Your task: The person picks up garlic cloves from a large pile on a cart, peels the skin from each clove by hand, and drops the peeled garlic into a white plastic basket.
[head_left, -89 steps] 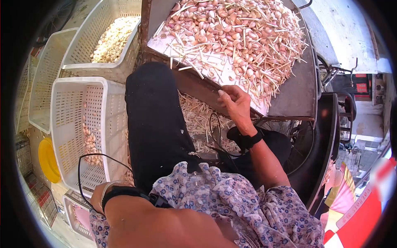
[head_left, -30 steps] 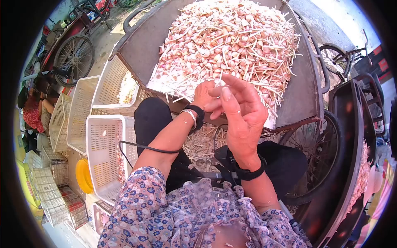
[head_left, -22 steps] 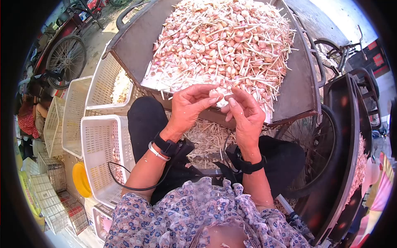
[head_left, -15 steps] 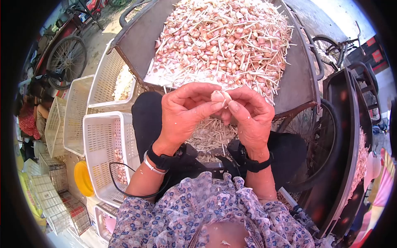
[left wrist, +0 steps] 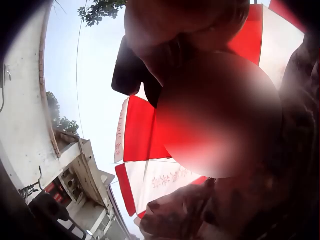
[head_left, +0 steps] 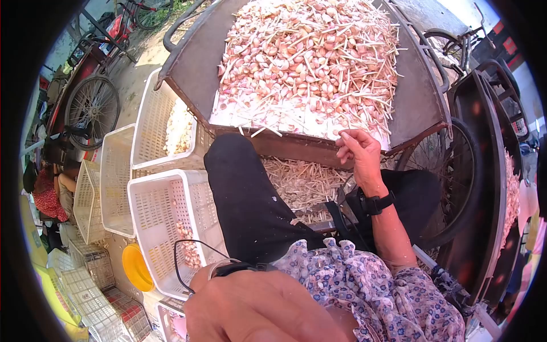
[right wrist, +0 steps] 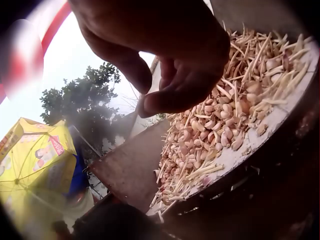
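My left hand (head_left: 250,308) is raised close under the head camera, its back filling the bottom of the view and its fingertips out of sight. In the left wrist view that hand (left wrist: 185,25) is dark at the top, and I cannot tell whether it holds anything. My right hand (head_left: 363,157) hovers at the cart's front edge, fingers loosely bent. The right wrist view shows a gap between its thumb and forefinger, with nothing visible there. Beyond it lies a heap of pinkish garlic cloves (head_left: 307,62) mixed with dry stalks, on a white sheet in the metal cart (head_left: 191,80).
White plastic crates stand left of the knees. One crate (head_left: 135,196) holds some unpeeled cloves, another crate (head_left: 137,145) pale cloves. A yellow basin (head_left: 137,268) sits beside them. Stalk litter (head_left: 310,182) covers the ground under the cart. A dark cart wheel (head_left: 464,176) is at right.
Half a second ago both hands held a garlic piece together before the heap. Since then the left hand has swung back toward the head, and the right has stayed by the cart edge, fingers loosened.
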Action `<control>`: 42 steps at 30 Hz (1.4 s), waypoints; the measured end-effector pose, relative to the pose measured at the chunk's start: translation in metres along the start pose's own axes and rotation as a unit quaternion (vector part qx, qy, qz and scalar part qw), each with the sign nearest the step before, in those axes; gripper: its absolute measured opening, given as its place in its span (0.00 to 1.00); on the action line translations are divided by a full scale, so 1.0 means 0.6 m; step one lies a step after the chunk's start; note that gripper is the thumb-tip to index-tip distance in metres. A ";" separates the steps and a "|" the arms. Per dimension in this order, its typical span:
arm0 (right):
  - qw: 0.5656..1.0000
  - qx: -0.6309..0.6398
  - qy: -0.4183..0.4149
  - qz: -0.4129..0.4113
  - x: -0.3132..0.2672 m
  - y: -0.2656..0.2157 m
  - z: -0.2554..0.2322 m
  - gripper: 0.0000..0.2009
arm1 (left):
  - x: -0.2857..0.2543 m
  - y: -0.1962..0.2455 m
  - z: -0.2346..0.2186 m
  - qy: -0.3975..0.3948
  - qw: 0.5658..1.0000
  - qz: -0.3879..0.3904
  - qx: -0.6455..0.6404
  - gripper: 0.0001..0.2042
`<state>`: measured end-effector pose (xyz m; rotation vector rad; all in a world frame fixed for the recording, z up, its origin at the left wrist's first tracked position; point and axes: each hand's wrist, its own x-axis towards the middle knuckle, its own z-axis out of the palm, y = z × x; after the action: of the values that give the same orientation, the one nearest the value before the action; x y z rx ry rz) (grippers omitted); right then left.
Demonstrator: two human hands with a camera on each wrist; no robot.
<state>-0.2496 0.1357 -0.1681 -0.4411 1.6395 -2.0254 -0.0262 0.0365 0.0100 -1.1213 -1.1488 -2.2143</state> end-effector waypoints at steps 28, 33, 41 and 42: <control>0.989 -0.058 -0.091 0.096 0.243 0.082 0.097 0.10 | -0.462 0.156 -0.280 0.584 0.369 -0.229 0.686 0.17; 0.944 0.253 -0.183 0.101 0.116 -0.006 0.136 0.13 | -0.224 0.048 -0.209 0.550 0.605 -0.195 0.542 0.15; 0.966 0.044 -0.139 -0.213 -0.023 -0.123 0.104 0.14 | -0.054 -0.156 -0.150 0.447 0.864 -0.165 0.164 0.12; 0.963 0.031 -0.127 -0.234 -0.032 -0.129 0.089 0.14 | -0.044 -0.161 -0.139 0.452 0.862 -0.159 0.168 0.12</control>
<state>-0.2185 0.1149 -0.0795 -1.1035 1.4018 -2.2217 -0.1128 0.0243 -0.0870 0.2964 -1.2217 -2.1949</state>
